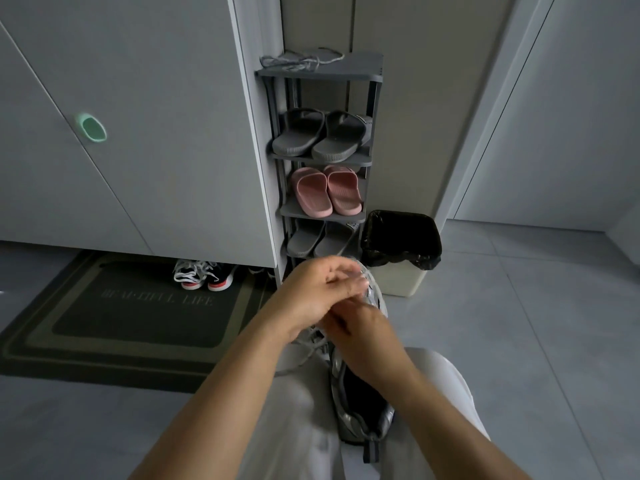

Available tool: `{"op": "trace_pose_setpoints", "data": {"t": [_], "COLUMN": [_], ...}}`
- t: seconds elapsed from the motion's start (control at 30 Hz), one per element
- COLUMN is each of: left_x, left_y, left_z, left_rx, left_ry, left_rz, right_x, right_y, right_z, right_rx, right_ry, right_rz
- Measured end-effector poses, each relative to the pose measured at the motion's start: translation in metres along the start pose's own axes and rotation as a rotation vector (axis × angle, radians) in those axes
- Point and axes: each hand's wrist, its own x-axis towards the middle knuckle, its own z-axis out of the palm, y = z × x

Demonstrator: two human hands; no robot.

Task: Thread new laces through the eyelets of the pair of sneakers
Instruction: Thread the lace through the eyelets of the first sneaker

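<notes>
- Sneaker (360, 393), silver-grey with a dark opening, is lying along the person's lap on pale trousers (304, 410), toe pointing toward the shoe rack (322, 77) and heel tab nearest the camera.
- The left hand (311, 292) is hovering over the toe end of the sneaker, fingers curled together; blur is hiding whether they are pinching anything.
- The right hand (367, 327) is sitting just behind and partly under the left hand, over the sneaker's eyelet area; its fingers are bent, and what they are gripping cannot be told.
- A grey lace (304, 344) is trailing loosely from the sneaker's left side, just below the left wrist.
- Another grey lace (301, 60) is lying in a loose tangle on the rack's top shelf.
- Dark grey slippers (322, 136) are resting on the shelf below that, pink slippers (327, 190) one shelf lower, more grey ones beneath.
- A bin (401, 251) with a black liner is standing on the floor just right of the rack.
- A dark doormat (138, 306) is lying left of the rack, with black-and-red sneakers (204, 275) tucked under the cabinet (138, 133) at its far edge.
</notes>
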Motion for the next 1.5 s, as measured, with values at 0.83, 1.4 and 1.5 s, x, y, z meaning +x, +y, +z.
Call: {"op": "trace_pose_setpoints", "data": {"t": [0.83,1.4,1.5], "left_x": [-0.009,-0.024,-0.025], "left_y": [-0.026,-0.063,-0.060], "left_z": [0.009,0.069,0.067], "left_rx": [-0.063,0.773,0.804], "left_ry": [0.140,0.344,0.378], "left_rz": [-0.062,0.288,0.274], "right_x": [-0.040,-0.044,-0.045], "right_y": [0.034,0.051,0.052], "right_z": [-0.018,-0.040,-0.040], "right_rx": [-0.145,0.988,1.043], "right_ry": [0.087,0.056,0.045], "right_rz": [0.308,0.734,0.747]}}
